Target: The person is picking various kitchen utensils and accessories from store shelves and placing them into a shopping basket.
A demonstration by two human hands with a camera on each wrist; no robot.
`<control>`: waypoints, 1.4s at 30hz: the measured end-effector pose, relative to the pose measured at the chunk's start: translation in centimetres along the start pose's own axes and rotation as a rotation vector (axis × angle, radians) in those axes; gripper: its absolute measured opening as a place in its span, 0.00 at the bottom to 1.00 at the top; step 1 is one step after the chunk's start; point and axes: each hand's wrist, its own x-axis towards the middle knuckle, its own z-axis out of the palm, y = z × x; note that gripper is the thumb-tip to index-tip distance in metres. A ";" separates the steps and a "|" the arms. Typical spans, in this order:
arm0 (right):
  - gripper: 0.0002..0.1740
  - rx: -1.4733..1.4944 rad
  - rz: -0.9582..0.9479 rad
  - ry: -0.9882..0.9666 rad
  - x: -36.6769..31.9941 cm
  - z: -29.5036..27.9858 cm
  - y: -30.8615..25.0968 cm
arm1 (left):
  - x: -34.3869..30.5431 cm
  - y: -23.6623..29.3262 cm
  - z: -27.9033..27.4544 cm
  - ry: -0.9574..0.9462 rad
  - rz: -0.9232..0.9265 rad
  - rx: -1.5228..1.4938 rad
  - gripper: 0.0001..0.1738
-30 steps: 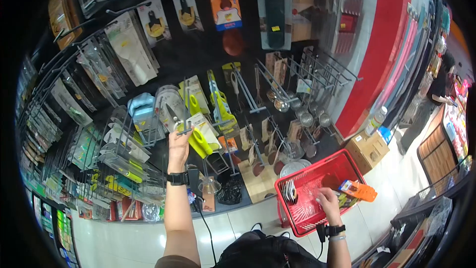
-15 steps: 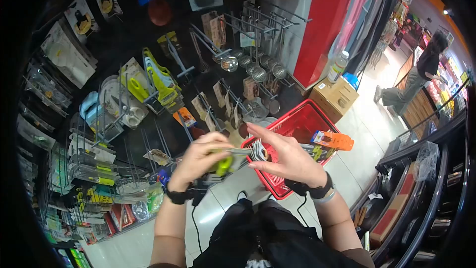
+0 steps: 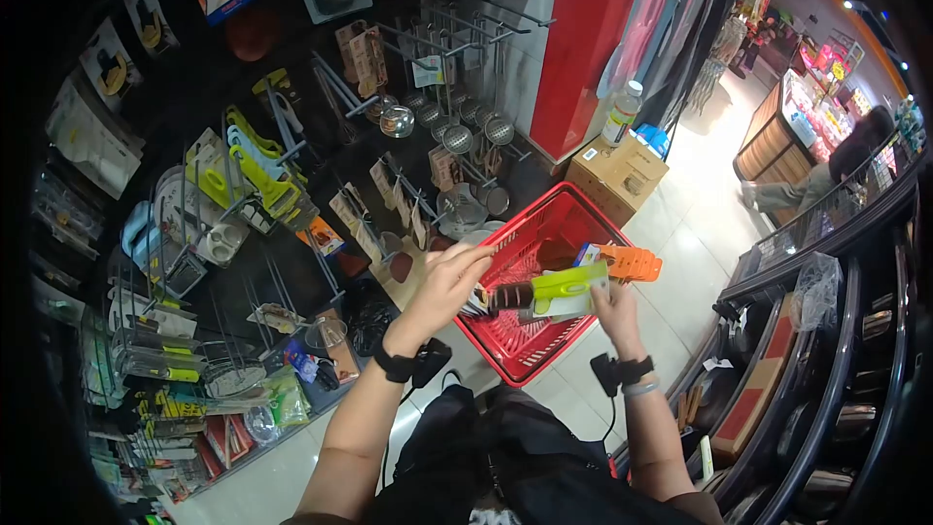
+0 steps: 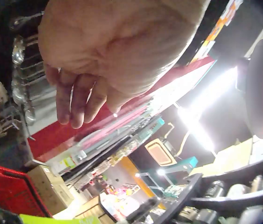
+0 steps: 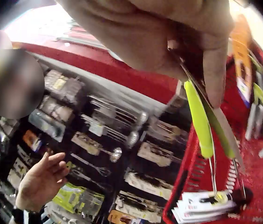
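Note:
My right hand (image 3: 618,316) pinches a carded kitchen tool with a lime-green handle (image 3: 569,284) over the red shopping basket (image 3: 520,369). In the right wrist view, lime-green handles (image 5: 199,120) with thin metal shanks hang below my right fingers, pointing down into the basket; which kind of tool it is, I cannot tell. My left hand (image 3: 449,284) holds nothing, its fingers extended by the basket's left rim. Its palm (image 4: 117,42) fills the top of the left wrist view. An orange packaged item (image 3: 632,262) leans across the basket's right rim, and white-carded items (image 5: 199,207) lie inside.
Metal hooks with skimmers (image 3: 457,139), whisks and carded tools line the black display wall at left. Behind the basket stand a cardboard box (image 3: 617,175) and a bottle (image 3: 622,115). Dark shelving (image 3: 826,369) runs along the right, with a person in the aisle beyond.
My left hand has come from the wall hooks to the basket with the green-handled tool, which is now in my right hand. The left hand has let go. The view has swung right.

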 end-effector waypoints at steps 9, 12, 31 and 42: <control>0.10 0.603 0.375 0.061 -1.7 8.5 10.8 | -7.3 -5.8 -1.8 0.142 -0.433 -0.048 0.15; 0.09 0.263 0.403 0.001 -2.2 8.3 11.3 | -9.7 -8.7 -1.8 0.230 -0.471 -0.102 0.15; 0.24 0.057 0.504 -0.130 -2.3 6.6 7.4 | -1.4 -13.9 -26.4 0.774 -0.265 0.178 0.44; 0.10 0.325 0.481 0.042 -4.4 4.8 8.8 | 3.4 -12.9 -27.8 0.656 -0.185 -0.167 0.35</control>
